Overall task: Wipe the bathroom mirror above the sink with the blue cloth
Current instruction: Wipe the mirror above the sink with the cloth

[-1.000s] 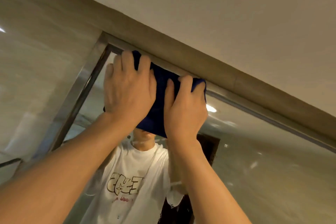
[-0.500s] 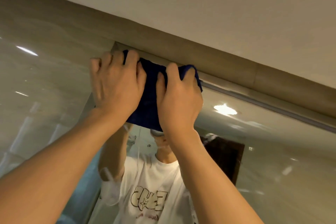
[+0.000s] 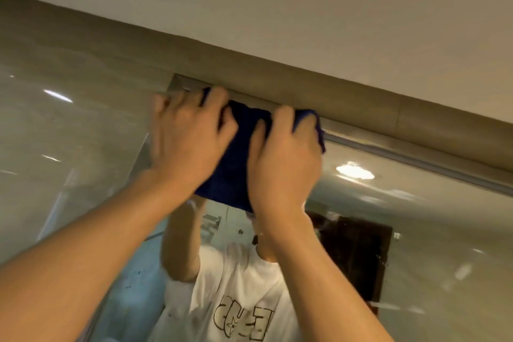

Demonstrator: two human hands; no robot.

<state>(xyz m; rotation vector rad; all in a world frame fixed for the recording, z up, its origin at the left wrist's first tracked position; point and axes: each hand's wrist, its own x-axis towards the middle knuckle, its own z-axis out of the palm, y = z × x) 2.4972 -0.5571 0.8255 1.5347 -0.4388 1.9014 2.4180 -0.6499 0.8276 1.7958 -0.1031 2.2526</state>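
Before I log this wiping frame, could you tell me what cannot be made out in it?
All in the head view:
- Sink: below the bottom edge.
- Blue cloth: mostly covered by the left hand and right hand.
- Left fingertips: motion-blurred.
- Mirror: cut off at right and bottom; streaks or cleanliness unreadable through reflections.

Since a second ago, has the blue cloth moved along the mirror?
Yes. The blue cloth has slid left along the mirror's top frame, now reaching its top-left corner.
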